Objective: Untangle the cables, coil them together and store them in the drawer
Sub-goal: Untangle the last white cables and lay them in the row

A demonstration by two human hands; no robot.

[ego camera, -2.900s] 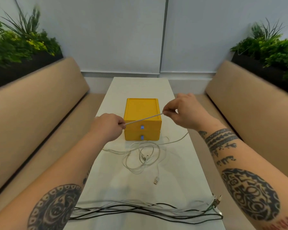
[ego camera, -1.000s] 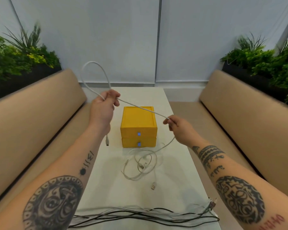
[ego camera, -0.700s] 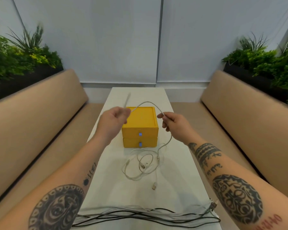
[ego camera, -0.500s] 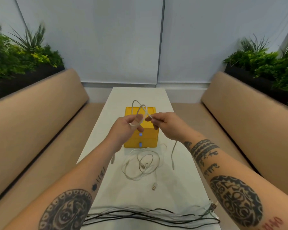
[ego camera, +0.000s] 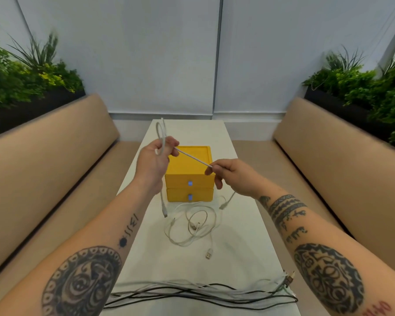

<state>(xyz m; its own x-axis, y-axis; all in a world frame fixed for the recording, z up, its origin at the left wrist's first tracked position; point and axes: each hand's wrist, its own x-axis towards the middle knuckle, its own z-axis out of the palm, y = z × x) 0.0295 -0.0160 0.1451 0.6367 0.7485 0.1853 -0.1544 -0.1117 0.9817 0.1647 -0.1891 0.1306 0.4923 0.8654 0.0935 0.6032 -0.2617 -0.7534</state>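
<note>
While the white cable (ego camera: 193,158) spans taut above the yellow drawer unit (ego camera: 201,182), my left hand (ego camera: 153,165) grips its gathered loop, fingers curled, and my right hand (ego camera: 230,179) pinches the free run between thumb and forefinger. I should feed each turn at matching loop size, without twist. Tangled cables (ego camera: 192,229) lie just in front of the unit.

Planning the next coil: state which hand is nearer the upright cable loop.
Left: left hand grips the cable loop at its base; right hand pinches the cable farther right.
</note>
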